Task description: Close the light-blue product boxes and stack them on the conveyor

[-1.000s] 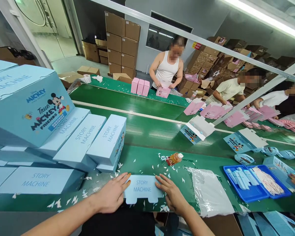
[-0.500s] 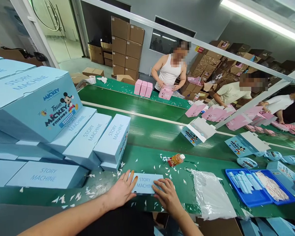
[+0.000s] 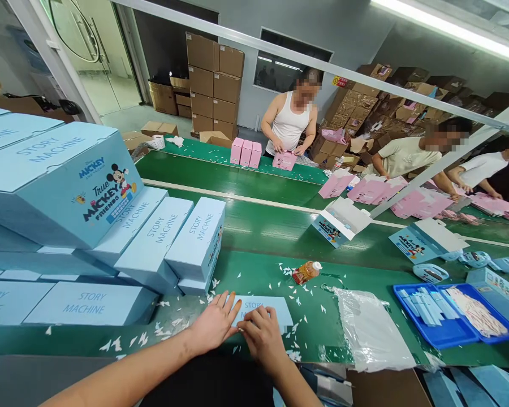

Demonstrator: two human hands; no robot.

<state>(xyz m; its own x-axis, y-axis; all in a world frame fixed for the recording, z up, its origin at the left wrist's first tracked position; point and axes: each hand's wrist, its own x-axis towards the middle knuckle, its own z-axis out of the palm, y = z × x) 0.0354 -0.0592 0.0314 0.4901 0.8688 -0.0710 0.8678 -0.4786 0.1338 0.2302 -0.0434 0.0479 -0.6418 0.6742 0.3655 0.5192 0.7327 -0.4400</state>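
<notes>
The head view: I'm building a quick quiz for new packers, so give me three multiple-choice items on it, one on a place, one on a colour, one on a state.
1. Where does the small bottle lie?
A. in the blue tray
B. on the green table beyond the hands
C. on the stacked boxes

2. What colour are the three upright boxes by the person in the white vest?
A. pink
B. blue
C. brown

3. How is the STORY MACHINE card held?
A. lifted in the air
B. untouched
C. pressed flat under both hands

Answers: B, it lies on the table among paper scraps; A, all three are pink; C, left hand and right hand rest on it.
</notes>
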